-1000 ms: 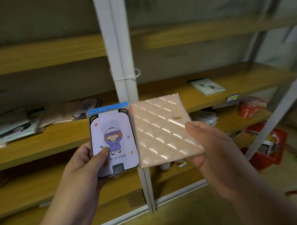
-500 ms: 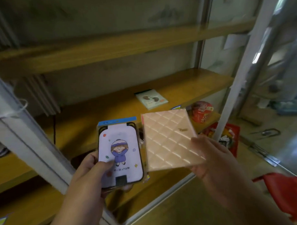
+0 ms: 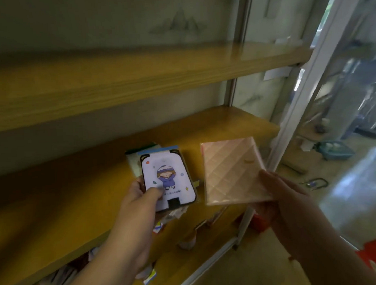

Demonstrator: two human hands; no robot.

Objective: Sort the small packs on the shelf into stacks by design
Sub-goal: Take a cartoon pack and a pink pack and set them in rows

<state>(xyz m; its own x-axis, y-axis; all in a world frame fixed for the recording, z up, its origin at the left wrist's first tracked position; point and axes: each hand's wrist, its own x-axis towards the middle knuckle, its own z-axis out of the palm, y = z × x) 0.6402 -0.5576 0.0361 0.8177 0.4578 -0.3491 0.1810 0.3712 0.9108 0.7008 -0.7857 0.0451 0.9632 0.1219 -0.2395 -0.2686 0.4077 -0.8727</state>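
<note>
Left hand (image 3: pixel 140 199) grips a cartoon pack (image 3: pixel 168 179) from below, thumb curled over its front face and pinning it against the fingers behind; the pack is held face-up toward the camera, over the front part of the middle shelf (image 3: pixel 78 188), probably so the design can be read before it is put down. Its face shows a lilac panel with a child figure in a blue hat and coat, a blue strip along the top edge, a black tab at the bottom; a short line of small writing sits under the figure, too blurred to read. Right hand (image 3: pixel 284 194) pinches a pink quilted pack (image 3: pixel 233 172) at its lower right corner, thumb on top and fingers underneath, held flat beside the first pack with a gap between them, near the shelf's right front corner. A small gold mark sits near the pink pack's right edge; it cannot be read. Held side by side like this, the two look set up for comparison: plainly different designs, so by my reading they belong in separate stacks. Behind the cartoon pack, another pack with a green edge (image 3: pixel 140 150) lies on the shelf, likely a stack begun; its design is mostly hidden. The lower shelf (image 3: pixel 114 247) holds blurred clutter.
</note>
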